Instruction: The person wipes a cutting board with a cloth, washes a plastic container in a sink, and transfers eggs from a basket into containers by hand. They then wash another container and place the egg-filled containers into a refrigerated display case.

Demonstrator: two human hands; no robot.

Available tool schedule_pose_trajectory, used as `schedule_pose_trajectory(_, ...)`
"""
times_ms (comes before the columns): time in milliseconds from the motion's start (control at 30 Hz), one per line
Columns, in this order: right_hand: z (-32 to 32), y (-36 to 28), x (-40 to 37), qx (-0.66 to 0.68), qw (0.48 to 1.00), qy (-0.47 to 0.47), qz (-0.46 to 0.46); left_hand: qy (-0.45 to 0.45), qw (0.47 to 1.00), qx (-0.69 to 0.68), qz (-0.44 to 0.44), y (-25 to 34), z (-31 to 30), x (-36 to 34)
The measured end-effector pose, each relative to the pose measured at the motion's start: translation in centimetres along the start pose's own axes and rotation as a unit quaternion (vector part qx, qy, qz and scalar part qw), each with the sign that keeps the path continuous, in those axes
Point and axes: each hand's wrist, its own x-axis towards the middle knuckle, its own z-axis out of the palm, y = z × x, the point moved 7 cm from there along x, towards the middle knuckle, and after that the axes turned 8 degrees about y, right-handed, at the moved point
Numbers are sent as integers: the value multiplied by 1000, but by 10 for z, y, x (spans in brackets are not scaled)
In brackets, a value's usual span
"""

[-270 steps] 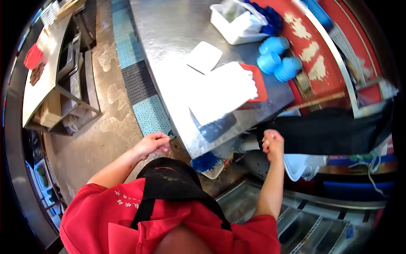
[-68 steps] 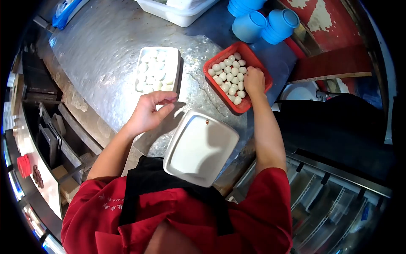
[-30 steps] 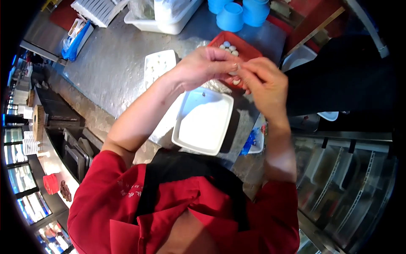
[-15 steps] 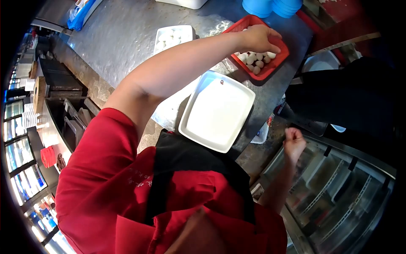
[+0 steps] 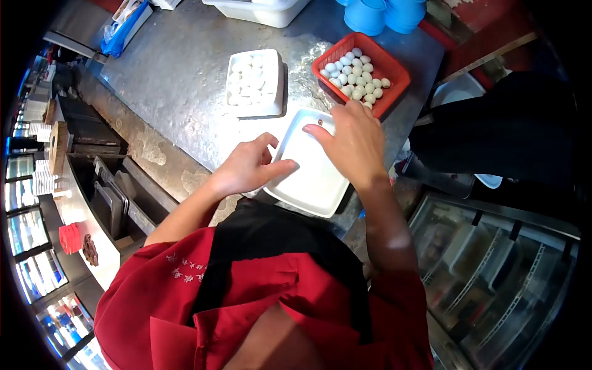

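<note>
An empty white square tray (image 5: 308, 179) lies at the near edge of the steel counter (image 5: 185, 68). My left hand (image 5: 246, 168) grips its left rim, thumb over the edge. My right hand (image 5: 351, 143) hovers over the tray's far right part, fingers spread, index finger pointing at a small dark speck near the far rim. Just beyond stands a red basket (image 5: 394, 68) of small white balls. A second white tray (image 5: 256, 83), filled with white balls, sits to the left of the basket.
Blue cups (image 5: 385, 13) and a white tub (image 5: 259, 9) stand at the counter's far side. A blue bag (image 5: 126, 28) lies far left. A lower shelf with metal trays (image 5: 117, 197) runs left of the counter. A glass-fronted case (image 5: 493, 277) is at my right.
My left hand came back from the red basket to the empty tray's rim. My right hand rose from beside the counter to above the tray. The view shifted.
</note>
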Motion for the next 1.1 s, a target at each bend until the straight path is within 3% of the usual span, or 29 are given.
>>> schedule_pose_trajectory(67,24,6,7,-33,991,-115,61,43,999,-7,27,4,2,1)
schedule_pose_trajectory(167,29,19,6,22,989,-101,102,122,991,8,47,4,2,4)
schedule_pose_trajectory(400,24,40,-6,131,964,-148,177,166,981,-55,80,16,2,-10)
schedule_pose_trajectory(467,3,45,-16,255,954,-33,153,146,976,-130,91,25,6,-18)
schedule_pose_trajectory(667,-62,55,-69,169,957,57,231,39,975,-158,153,68,50,-52)
schedule_pose_trajectory(800,-81,89,-123,159,927,2,338,-52,959,-210,181,75,98,-60)
schedule_pose_trajectory(867,-92,94,-150,180,929,-22,323,-103,950,-241,168,76,121,-65)
schedule_pose_trajectory(967,-110,104,-192,194,899,6,393,-172,922,-315,145,84,148,-79)
schedule_pose_trajectory(1100,-145,105,-209,158,894,45,417,-180,933,-264,167,102,171,-87)
